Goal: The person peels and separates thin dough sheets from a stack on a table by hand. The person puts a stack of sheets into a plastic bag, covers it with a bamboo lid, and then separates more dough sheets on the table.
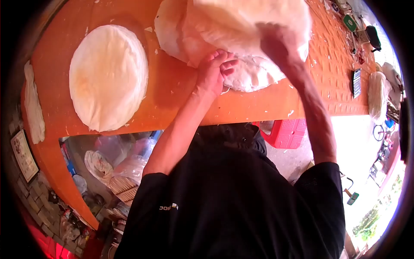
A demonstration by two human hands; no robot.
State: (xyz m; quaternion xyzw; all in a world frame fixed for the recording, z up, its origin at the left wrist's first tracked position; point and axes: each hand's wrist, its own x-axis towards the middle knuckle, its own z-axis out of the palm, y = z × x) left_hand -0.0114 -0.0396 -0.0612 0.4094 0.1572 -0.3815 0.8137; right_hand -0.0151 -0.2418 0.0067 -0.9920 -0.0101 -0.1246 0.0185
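Observation:
A large, soft white sheet point(250, 21), partly blurred, lies folded or heaped over other pale layers at the far side of the orange table. At its near left edge, my left hand point(212, 71) is closed, palm turned up, its curled fingers gripping the edge. My right hand point(280, 45) is over the right part of the sheet, smeared by motion, so its fingers cannot be made out. Below, between the hands, a crumpled white layer point(254, 75) hangs towards the table's near side. To the left lies a flat oval stack of cream-white sheets point(108, 77).
The orange table point(172, 112) has scattered white scraps. A calculator point(356, 83) lies at the right, near a white bundle point(377, 97). A pale strip point(33, 103) lies along the left edge. Beneath the table are a red plastic stool or crate point(289, 133) and bags point(129, 168).

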